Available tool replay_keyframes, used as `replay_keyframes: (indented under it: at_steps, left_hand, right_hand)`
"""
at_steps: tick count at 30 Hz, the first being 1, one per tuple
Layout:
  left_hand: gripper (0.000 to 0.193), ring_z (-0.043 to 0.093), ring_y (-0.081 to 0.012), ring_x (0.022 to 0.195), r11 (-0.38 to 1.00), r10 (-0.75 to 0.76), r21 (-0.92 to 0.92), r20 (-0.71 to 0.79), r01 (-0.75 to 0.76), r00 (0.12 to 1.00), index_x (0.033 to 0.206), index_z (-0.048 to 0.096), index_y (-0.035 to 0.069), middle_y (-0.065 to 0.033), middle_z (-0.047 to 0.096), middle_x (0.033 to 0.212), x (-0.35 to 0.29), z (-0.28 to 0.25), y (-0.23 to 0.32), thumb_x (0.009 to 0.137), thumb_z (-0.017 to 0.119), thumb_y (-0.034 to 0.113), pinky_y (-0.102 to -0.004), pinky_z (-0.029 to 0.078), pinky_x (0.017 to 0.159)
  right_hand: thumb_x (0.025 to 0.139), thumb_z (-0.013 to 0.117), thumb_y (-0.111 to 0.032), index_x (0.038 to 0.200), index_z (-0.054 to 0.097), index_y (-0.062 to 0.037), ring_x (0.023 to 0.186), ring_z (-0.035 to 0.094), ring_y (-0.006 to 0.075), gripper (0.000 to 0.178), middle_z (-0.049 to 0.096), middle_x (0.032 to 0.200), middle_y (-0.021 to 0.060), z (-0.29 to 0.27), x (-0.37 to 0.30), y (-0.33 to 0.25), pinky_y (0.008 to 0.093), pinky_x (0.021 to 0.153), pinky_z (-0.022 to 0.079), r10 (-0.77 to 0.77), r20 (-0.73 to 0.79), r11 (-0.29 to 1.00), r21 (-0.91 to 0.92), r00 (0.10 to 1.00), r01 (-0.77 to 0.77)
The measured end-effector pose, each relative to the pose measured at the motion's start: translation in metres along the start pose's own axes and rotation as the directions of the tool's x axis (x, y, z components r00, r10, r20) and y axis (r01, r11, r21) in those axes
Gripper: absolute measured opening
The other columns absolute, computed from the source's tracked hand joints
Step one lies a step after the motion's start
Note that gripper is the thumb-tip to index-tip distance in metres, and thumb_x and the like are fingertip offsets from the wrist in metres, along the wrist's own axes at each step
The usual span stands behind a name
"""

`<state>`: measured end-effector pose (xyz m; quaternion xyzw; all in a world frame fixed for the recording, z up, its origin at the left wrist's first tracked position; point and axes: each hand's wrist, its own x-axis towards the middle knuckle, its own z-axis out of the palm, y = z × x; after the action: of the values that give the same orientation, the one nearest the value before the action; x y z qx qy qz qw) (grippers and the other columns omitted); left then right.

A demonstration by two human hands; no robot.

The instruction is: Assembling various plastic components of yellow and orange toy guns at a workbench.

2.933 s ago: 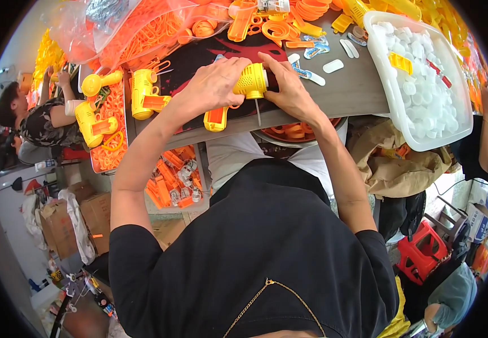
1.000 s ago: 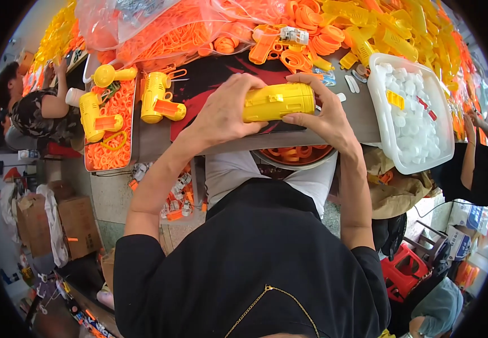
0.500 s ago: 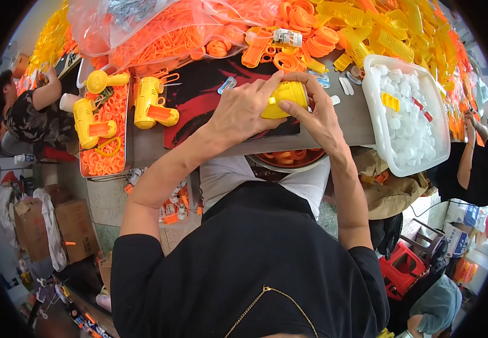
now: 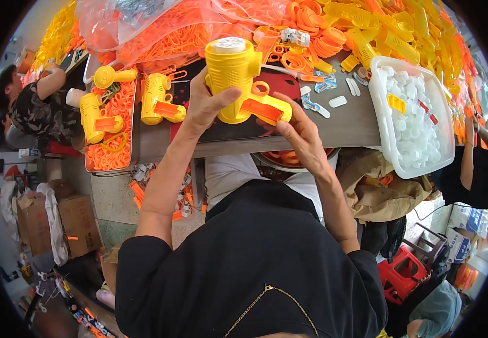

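I've got the yellow plastic toy gun body with a white perforated cap (image 4: 233, 79) held up just above the near edge of the grey desk (image 4: 351, 121), between both hands. My left hand (image 4: 204, 107) is wrapped shut around its barrel from the left, thumb across the front; my right hand (image 4: 300, 132) pinches closed on the orange trigger piece (image 4: 262, 108) at the handle end, fingertips right on it. To do this well, I'd judge the left grip should stay firm and steady on the barrel while the right fingers press the orange piece squarely into its seat, no twisting, keeping the body over the desk in case a part drops. Left of the gun body, more yellow gun bodies (image 4: 156, 101) lie on an orange-filled tray (image 4: 111, 155). Right of it, a white rectangular plastic tub (image 4: 385, 135) holds white caps, with a small yellow tag and a red strip lying in it. Behind it, clear plastic bags of orange parts (image 4: 159, 28) are heaped up. Below and left of it, brown cardboard boxes (image 4: 77, 222) sit on the floor; any labels are too small to tell.
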<state>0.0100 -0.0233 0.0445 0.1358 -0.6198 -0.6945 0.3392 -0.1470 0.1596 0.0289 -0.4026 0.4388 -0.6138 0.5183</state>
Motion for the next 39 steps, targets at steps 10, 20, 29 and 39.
replay_keyframes:
  at_steps: [10,20,29,39]
  left_hand:
    - [0.095,0.049,-0.0362,0.136,0.998,0.007,-0.058,0.268,0.009,0.963,0.145,0.038,0.003,-0.0206,0.051,0.143,0.003,-0.018,-0.009,0.075,0.086,0.045,-0.0479,0.044,0.111]
    - [0.058,0.066,-0.0168,0.106,0.943,-0.085,0.306,-0.156,0.13,0.984,0.128,0.057,-0.003,-0.0126,0.069,0.116,-0.032,-0.017,0.026,0.078,0.081,0.014,-0.0331,0.052,0.094]
    - [0.085,0.068,-0.0286,0.106,0.571,0.093,0.821,-0.026,-0.032,0.995,0.148,0.045,0.007,-0.0174,0.066,0.121,-0.044,0.015,0.037,0.075,0.086,0.02,-0.0361,0.054,0.09]
    - [0.084,0.068,-0.0316,0.102,0.489,0.096,0.87,0.018,-0.063,0.995,0.146,0.045,0.007,-0.0148,0.066,0.117,-0.041,0.015,0.04,0.075,0.085,0.026,-0.0384,0.055,0.087]
  right_hand:
    - [0.095,0.062,-0.002,0.138,0.049,-0.0008,0.1,0.069,0.0219,0.045,0.066,0.114,0.0167,0.006,0.002,0.015,0.0316,0.088,0.052,-0.407,-0.14,0.753,-0.611,0.902,0.245]
    - [0.097,0.065,-0.016,0.119,0.07,-0.0047,0.083,0.065,0.0113,0.025,0.074,0.1,0.0074,-0.047,0.021,-0.005,0.0269,0.074,0.05,-0.144,-0.321,0.83,-0.554,0.936,-0.062]
    - [0.089,0.068,-0.008,0.114,0.068,-0.006,0.099,0.061,0.0301,0.026,0.067,0.106,0.0126,-0.181,0.114,-0.03,0.0393,0.085,0.05,-0.757,-0.179,0.066,-0.978,0.628,-0.199]
    - [0.082,0.074,-0.019,0.11,0.065,-0.0072,0.112,0.057,0.0356,0.033,0.064,0.116,0.0151,-0.222,0.153,-0.047,0.0437,0.094,0.047,-0.494,-0.2,-0.067,-0.962,0.846,-0.266]
